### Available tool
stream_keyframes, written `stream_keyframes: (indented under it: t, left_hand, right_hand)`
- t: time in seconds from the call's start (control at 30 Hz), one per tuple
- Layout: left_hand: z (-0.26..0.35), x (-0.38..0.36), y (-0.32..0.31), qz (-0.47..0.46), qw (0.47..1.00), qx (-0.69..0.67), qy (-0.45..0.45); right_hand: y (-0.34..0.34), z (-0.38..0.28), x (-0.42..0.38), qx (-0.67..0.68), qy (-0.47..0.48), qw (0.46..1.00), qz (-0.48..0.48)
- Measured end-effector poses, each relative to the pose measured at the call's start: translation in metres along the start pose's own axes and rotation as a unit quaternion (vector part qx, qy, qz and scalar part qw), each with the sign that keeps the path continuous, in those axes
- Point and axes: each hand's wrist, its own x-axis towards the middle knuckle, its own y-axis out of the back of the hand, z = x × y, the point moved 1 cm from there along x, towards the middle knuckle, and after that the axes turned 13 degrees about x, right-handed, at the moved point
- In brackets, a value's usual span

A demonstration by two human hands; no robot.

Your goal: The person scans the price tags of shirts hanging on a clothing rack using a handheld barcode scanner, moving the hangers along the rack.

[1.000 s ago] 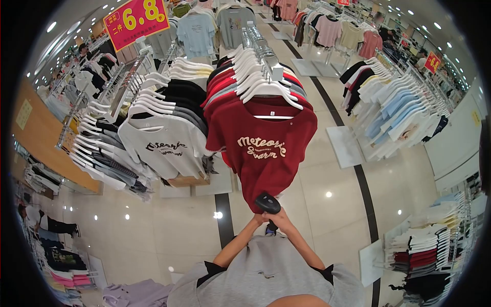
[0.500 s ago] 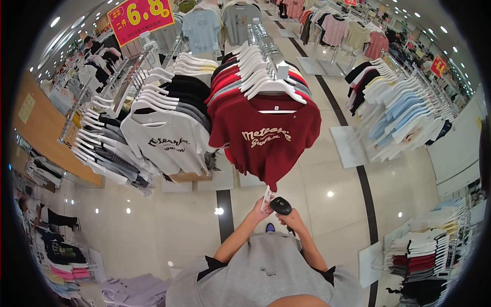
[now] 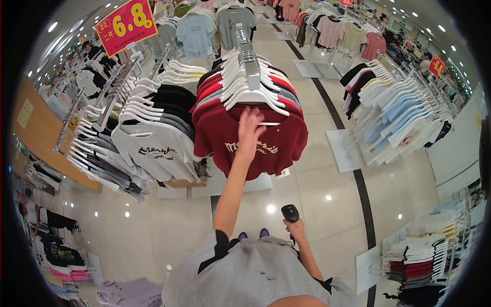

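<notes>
My left hand (image 3: 250, 130) reaches up to the neckline of a dark red T-shirt (image 3: 286, 151), its slightly blurred fingers apart. The shirt hangs at the front of a rack on a white hanger (image 3: 255, 97), and my hand covers part of its pale lettering. Low at my right side, my right hand (image 3: 294, 227) is wrapped round the handle of a black barcode scanner (image 3: 290, 213). The scanner's head points up and forward, away from the clothes.
Left of the red shirt hangs a white T-shirt (image 3: 153, 148) with dark lettering. A red price sign (image 3: 126, 26) stands above that rack. Light-coloured shirts (image 3: 394, 112) hang on a rack at right, with a white base panel (image 3: 344, 151) on the floor beside it.
My left hand has let go of the white tag at the shirt's hem and risen to its neckline. The pulled hem has dropped back. The scanner has moved slightly right and down.
</notes>
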Motion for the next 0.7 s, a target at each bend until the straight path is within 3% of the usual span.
stream_keyframes:
  t: [0.1,0.17,0.23,0.4,0.57,0.7]
  left_hand:
    - [0.019,0.054,-0.007,0.030,0.986,-0.155,-0.043]
    - [0.029,0.058,-0.011,0.080,0.980,-0.183,-0.015]
    - [0.035,0.051,-0.010,0.072,0.997,0.001,-0.005]
    - [0.033,0.049,-0.008,0.142,0.989,0.027,0.012]
    - [0.036,0.048,-0.003,0.135,0.988,0.077,0.005]
    - [0.059,0.039,-0.011,0.125,0.989,0.022,-0.078]
  right_hand:
    - [0.011,-0.002,0.010,0.014,-0.006,1.000,-0.007]
    - [0.015,-0.004,0.013,0.024,-0.006,1.000,-0.011]
    - [0.016,-0.004,0.020,0.020,-0.012,1.000,-0.015]
    - [0.010,-0.002,0.037,0.005,-0.036,0.998,-0.051]
    - [-0.007,-0.006,0.052,-0.022,-0.018,0.998,-0.063]
    - [-0.032,-0.022,0.061,-0.008,-0.028,0.998,-0.055]
